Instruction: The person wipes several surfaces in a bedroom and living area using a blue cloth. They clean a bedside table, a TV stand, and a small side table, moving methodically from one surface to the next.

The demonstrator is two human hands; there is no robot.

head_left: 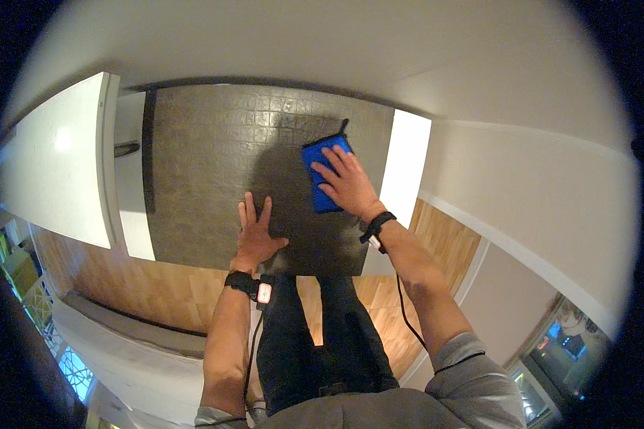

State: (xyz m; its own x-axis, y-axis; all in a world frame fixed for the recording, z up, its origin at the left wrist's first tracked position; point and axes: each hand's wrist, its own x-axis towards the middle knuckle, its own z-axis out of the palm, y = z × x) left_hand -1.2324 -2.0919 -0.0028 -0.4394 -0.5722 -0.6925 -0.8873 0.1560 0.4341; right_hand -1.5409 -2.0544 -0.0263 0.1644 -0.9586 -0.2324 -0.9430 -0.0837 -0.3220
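Note:
My right hand (346, 179) lies flat, fingers apart, on a blue cloth pad (316, 155) with black trim. A short black loop (345, 126) sticks out from the pad's far corner. Part of the pad is hidden under my palm. Under it spreads a dark surface (204, 139) with an embossed brick-like pattern. To the left, my left hand (256, 230) rests at the near part of this surface, fingers spread and nothing in it. A shadow falls across the surface between and beyond my hands.
White side parts (408, 161) flank the dark surface. A tall white panel (59, 161) stands at the left, beside a dark oval handle or slot (126, 149). A wall (327, 43) rises behind. Cables (406, 313) run from both wrist straps. Wood-look flooring (182, 287) shows below.

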